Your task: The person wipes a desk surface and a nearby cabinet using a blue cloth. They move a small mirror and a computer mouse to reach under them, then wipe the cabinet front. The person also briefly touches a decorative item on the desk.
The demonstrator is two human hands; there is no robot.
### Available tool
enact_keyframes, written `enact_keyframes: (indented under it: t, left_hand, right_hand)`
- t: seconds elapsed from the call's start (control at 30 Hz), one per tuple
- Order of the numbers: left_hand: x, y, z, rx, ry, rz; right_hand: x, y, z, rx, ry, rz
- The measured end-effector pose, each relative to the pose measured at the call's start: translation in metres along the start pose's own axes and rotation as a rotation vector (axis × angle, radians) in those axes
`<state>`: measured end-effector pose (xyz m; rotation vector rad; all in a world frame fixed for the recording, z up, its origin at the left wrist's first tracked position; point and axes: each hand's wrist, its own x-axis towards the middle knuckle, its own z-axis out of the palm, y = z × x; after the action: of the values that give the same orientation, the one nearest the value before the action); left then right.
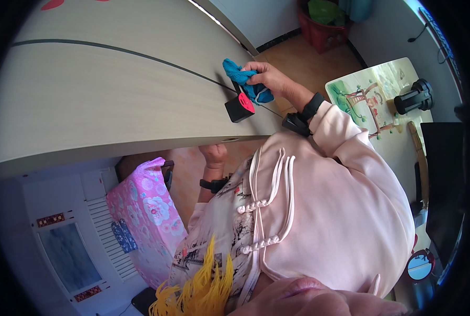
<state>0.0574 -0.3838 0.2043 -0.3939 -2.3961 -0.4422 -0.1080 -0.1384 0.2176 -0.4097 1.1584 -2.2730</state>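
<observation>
My right hand [266, 79] grips a bunched blue cloth [247, 81] against a pale wood-look door [148, 98]. Beside the cloth, a black box-shaped fitting [237, 110] with a red face stands out from the door. A dark bar shows between the cloth and this fitting, mostly covered. My left hand [214, 154] is curled at the far side of the door edge. Its fingertips are hidden behind that edge, so its hold is unclear. A metal latch plate [230, 139] sits in the edge nearby. Both wrists wear black bands.
A table [397, 158] with a cartoon print stands at right, bearing a black device [414, 96], a dark screen [442, 185] and a round mirror [419, 265]. A red basket [322, 35] stands in the far corner. Pink floral fabric [148, 217] covers furniture beyond the door.
</observation>
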Motion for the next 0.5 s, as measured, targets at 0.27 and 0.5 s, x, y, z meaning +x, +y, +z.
enact_keyframes:
  t: [0.27,0.5]
  left_hand:
    - [0.0,-0.002,-0.001,-0.001,-0.011,-0.005]
    - [-0.003,0.0,-0.001,-0.029,-0.043,-0.037]
  right_hand:
    - [0.034,-0.003,-0.004,0.407,0.397,-0.095]
    - [0.007,-0.026,-0.024,-0.073,0.101,-0.098]
